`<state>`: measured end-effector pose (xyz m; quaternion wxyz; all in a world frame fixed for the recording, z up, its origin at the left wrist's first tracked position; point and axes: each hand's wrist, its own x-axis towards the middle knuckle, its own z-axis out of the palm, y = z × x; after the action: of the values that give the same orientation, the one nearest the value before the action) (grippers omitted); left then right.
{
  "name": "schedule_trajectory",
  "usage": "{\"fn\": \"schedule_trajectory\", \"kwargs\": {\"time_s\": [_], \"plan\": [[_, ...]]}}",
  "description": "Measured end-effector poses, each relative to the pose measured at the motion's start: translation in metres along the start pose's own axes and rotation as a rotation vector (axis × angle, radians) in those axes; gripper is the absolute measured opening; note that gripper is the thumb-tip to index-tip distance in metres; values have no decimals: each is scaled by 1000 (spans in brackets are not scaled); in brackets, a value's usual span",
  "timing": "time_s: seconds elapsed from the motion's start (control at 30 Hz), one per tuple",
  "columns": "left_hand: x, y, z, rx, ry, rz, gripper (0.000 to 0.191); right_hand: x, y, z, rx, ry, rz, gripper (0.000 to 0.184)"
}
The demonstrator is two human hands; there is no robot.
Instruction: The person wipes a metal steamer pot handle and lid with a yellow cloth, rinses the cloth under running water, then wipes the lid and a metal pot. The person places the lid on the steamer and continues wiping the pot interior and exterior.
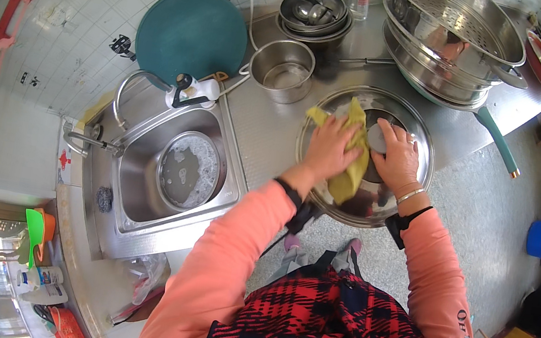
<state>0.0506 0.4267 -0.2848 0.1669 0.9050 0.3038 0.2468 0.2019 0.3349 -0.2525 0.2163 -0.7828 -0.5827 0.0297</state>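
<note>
A round stainless steel lid (377, 199) lies before me at the counter's front edge, its near rim reaching past the edge. My right hand (396, 157) curls around the grey knob (376, 138) at the lid's middle. On the left side of the lid, my left hand (331, 149) presses a yellow-green cloth (347, 181) against the metal. Part of the cloth is bunched under the fingers, and its corners stick out beyond them. What lies under the lid is hidden.
Left of the lid is a steel sink (143, 170) holding a basin of sudsy water (189, 169). Behind stand a small steel pot (282, 70), stacked bowls (316, 14) and a steamer (444, 42). A green pan handle (499, 141) juts over the right edge.
</note>
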Motion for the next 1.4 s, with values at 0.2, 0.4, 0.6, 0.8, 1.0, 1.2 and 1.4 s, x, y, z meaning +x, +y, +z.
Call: {"fn": "schedule_trajectory", "kwargs": {"time_s": [0.2,0.4,0.6,0.8,1.0,1.2,1.4], "plan": [[113,-34,24,-232,-404,93,55,0,-4,-4,5,-34,45,62],[132,-53,16,-426,-545,-192,66,-1,-6,-8,34,-17,60,59],[35,-83,-13,-405,-400,-450,68,-1,-8,-7,17,-28,83,61],[-91,-35,-20,214,-160,-377,70,0,-5,-4,12,-43,72,62],[-129,53,-10,356,-181,-463,52,0,-4,1,-14,-62,60,61],[-127,95,3,279,-168,-354,41,1,0,1,4,-79,68,62],[-90,115,15,-152,-520,-390,42,7,5,2,38,-138,41,62]]}}
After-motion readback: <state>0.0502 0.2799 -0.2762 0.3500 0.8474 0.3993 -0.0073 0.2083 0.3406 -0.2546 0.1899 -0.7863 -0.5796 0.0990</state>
